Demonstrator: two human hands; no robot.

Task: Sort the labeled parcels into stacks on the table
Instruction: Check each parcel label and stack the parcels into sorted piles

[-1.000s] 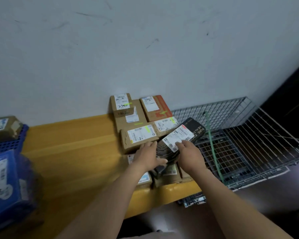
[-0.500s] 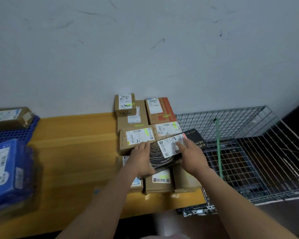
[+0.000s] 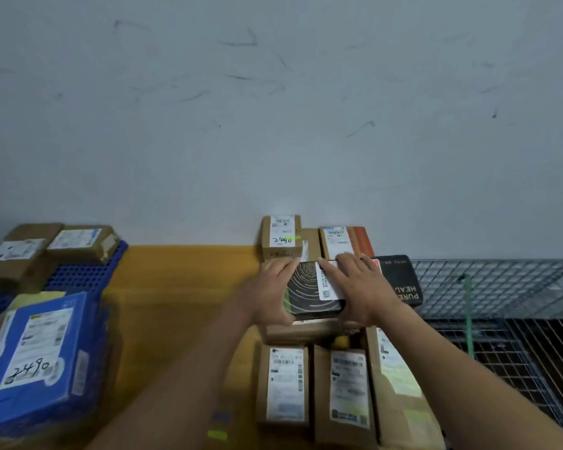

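- Black parcel, pale swirl print, white label on top. It lies flat on the brown boxes at the right end of the table, between my two hands.
- Left hand: fingers straight, laid against the parcel's left edge, thumb along the near edge. Flat contact, not a curled grasp.
- Right hand: fingers straight and spread, pressing flat on the label and the parcel's right side.
- Behind the parcel, against the wall: small box marked "2490" in pen, and beside it a red-sided box.
- Just right of my right hand: dark box, partly covered by that hand, lettering "PURE HEAL…" visible.
- In front of the parcel: three labelled brown boxes side by side, at the table's near edge.
- Right of the table: wire cage with a green strap.
- Left end: blue parcel, also marked "2490"; behind it a blue crate carrying brown boxes.
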